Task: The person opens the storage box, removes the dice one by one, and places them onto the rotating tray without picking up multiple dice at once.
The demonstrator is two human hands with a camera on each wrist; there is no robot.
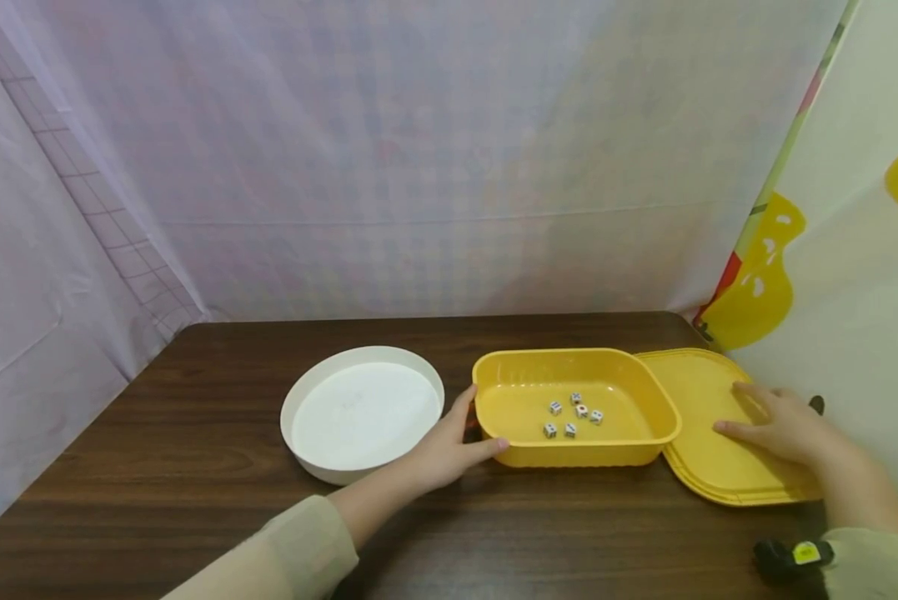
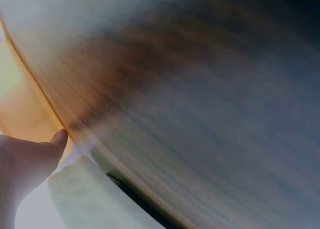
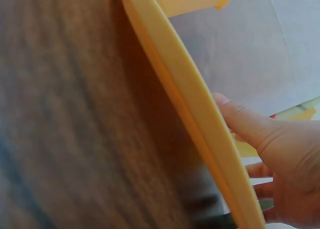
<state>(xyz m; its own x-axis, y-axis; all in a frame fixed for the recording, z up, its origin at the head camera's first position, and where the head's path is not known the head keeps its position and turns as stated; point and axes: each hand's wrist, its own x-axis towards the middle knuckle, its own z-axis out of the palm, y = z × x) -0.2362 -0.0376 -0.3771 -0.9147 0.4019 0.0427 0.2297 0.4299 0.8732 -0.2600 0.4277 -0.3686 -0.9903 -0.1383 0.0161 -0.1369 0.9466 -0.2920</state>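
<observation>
A pale cloth sleeve (image 1: 268,557) lies nearest the head camera; beyond it the left hand (image 1: 443,452), fingers spread, touches one end of a glossy yellow box (image 1: 584,456). Only the head view shows the six cubic dice (image 1: 582,411) inside. The right wrist view reveals the yellow lid's (image 1: 699,392) thick, rounded edge; the right hand (image 1: 786,425), fingers outstretched, touches it above the wood-grained table (image 1: 193,475).

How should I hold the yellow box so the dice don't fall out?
Probably grip the yellow box by both short ends, coming from left and right. Its walls stand up all round, and the left hand touches the left end. Keep it level, since the dice lie loose inside.
</observation>
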